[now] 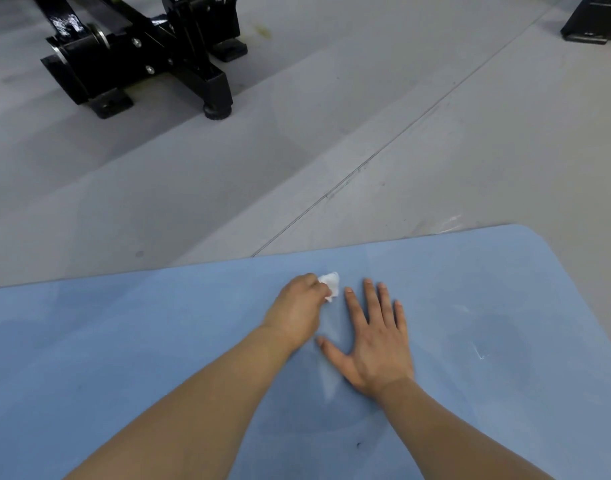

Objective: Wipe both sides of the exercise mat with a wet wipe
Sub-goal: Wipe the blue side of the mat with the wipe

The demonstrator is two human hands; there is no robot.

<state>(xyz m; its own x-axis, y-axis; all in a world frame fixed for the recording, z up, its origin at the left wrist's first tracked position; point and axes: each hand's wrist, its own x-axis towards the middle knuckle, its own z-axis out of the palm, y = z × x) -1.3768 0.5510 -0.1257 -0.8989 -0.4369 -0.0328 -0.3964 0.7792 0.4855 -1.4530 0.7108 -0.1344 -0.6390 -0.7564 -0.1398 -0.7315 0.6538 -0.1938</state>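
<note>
Two bare forearms reaching forward from the bottom edge over a blue exercise mat (158, 341) spread flat on the floor. Right hand (373, 341) flat on the mat, palm down, fingers straight and spread, thumb out to the left, holding nothing. Just left of it, left hand (297, 306) curled, fingers closed round a crumpled white wet wipe (332, 284), pressing it onto the mat near the far edge; part of the wipe sticking out past the knuckles. Faint damp streak on the mat between the two hands. Small dark fleck on the mat near the bottom, pale scuff marks toward the right side. Rounded far right corner of the mat lying on a grey floor (332, 150), a thin seam running diagonally across it. Farther off, top left, black metal base of an exercise machine (141, 53) standing on the floor. Top right corner, another black object (595, 20), cut off by the frame edge.
</note>
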